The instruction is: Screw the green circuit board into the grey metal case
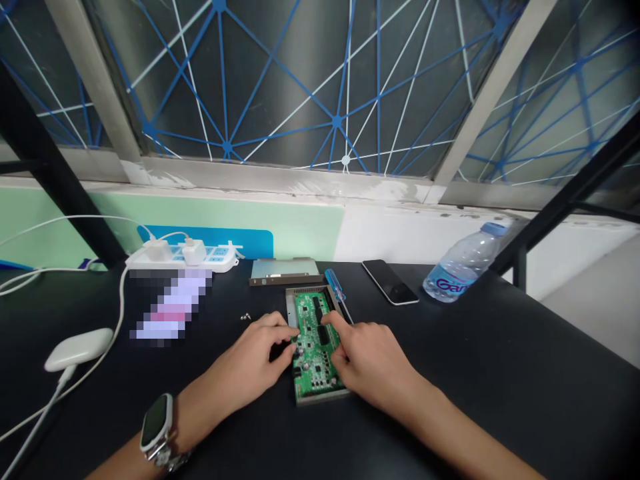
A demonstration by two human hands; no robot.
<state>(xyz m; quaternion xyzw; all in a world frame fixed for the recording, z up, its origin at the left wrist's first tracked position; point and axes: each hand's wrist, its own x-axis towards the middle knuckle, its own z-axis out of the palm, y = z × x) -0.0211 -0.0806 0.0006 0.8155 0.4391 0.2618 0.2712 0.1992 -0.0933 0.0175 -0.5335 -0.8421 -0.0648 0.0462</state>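
Observation:
A green circuit board [314, 347] lies in a grey metal tray [320, 395] on the black table. My left hand [255, 360] rests at the board's left edge, fingertips curled onto it. My right hand [367, 357] grips the board's right edge, index finger stretched over its top. A screwdriver [336, 288] with a blue handle lies just beyond the tray, right of it. Two small screws [245, 317] sit on the table left of the tray. A grey metal cover plate [285, 270] lies further back.
A dark phone [390, 282] and a lying water bottle [463, 263] are at the back right. A white power strip [183, 257] with plugged chargers and cables is back left; a white oval device [79, 348] sits at left. A watch is on my left wrist.

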